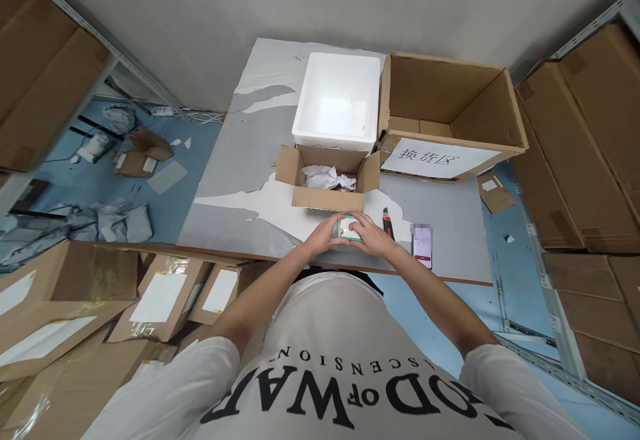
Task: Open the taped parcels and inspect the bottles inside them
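Between my two hands, near the table's front edge, is a small white and green box (349, 228). My left hand (326, 235) grips its left side, and my right hand (369, 233) holds the right side with fingers over the top. Just beyond my hands stands an open cardboard box (327, 199) with its flaps spread and crumpled white paper (327, 178) inside. A red and black utility knife (388, 224) lies right of my right hand, blade out. Farther right a phone (423, 245) lies with its screen lit.
A white foam box (336, 139) and a large open carton (445, 135) with a handwritten label stand at the back of the grey table (220, 220). Taped cartons (160, 293) are piled at the left front. Shelves with big boxes (565, 140) flank the right.
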{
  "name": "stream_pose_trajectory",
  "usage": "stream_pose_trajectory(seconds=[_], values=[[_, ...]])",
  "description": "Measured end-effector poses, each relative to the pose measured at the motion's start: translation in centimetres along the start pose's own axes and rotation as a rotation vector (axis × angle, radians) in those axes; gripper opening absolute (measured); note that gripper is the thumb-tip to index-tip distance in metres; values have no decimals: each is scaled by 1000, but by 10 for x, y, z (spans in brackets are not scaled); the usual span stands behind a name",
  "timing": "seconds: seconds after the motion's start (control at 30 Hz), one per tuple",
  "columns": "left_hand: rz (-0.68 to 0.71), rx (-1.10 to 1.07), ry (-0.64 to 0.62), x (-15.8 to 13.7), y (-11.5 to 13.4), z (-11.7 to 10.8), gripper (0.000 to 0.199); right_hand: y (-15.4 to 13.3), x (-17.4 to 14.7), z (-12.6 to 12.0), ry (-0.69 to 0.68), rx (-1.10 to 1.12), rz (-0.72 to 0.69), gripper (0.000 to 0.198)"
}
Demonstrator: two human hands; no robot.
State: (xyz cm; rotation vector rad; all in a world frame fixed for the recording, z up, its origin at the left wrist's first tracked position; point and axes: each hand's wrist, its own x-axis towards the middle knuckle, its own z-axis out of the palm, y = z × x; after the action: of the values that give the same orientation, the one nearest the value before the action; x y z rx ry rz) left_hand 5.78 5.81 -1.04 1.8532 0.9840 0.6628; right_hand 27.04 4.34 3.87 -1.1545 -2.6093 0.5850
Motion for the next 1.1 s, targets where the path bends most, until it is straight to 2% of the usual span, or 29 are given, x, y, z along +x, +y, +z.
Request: stream_pose_trajectory(seconds=[0.1, 0.2, 0.27, 0.33, 0.43, 0.53, 0.67, 0.73, 0.8, 0.87, 0.93, 1.03, 1.1], values=[[-53, -7, -3, -3, 8, -3, 91, -5, 4, 0, -41, -94, 12, 27], [-42, 33, 7, -8, 16, -12, 99, -8, 6, -4, -95, -156, -1, 24], [-10, 74, 47, -12, 18, -21, 96, -9, 6, -14, -102, -154, 0, 24], [41, 123, 122, -14, 18, -33, 82, -10, 4, -33, -71, -126, 30, 27], [67, 247, 292, -11, 13, -51, 51, -13, 0, -88, 40, -60, 108, 29], [23, 439, 435, -2, 12, -62, 37, -16, -5, -170, 196, -31, 223, 28], [11, 622, 479, 9, 13, -61, 36, -7, 1, -281, 542, -198, 437, 38], [6, 650, 475, 11, 12, -57, 36, 12, 18, -318, 710, -316, 524, 41], [-1, 658, 457, 12, 10, -53, 31, 40, 46, -339, 801, -385, 633, 44], [-2, 665, 424, 12, 6, -51, 24, 74, 81, -341, 801, -354, 768, 47], [10, 671, 388, 12, 3, -51, 20, 106, 116, -328, 712, -240, 906, 48], [27, 659, 346, 14, 2, -51, 20, 144, 151, -288, 599, -131, 1041, 51], [29, 639, 316, 15, 4, -50, 20, 160, 158, -256, 517, -88, 987, 53]])
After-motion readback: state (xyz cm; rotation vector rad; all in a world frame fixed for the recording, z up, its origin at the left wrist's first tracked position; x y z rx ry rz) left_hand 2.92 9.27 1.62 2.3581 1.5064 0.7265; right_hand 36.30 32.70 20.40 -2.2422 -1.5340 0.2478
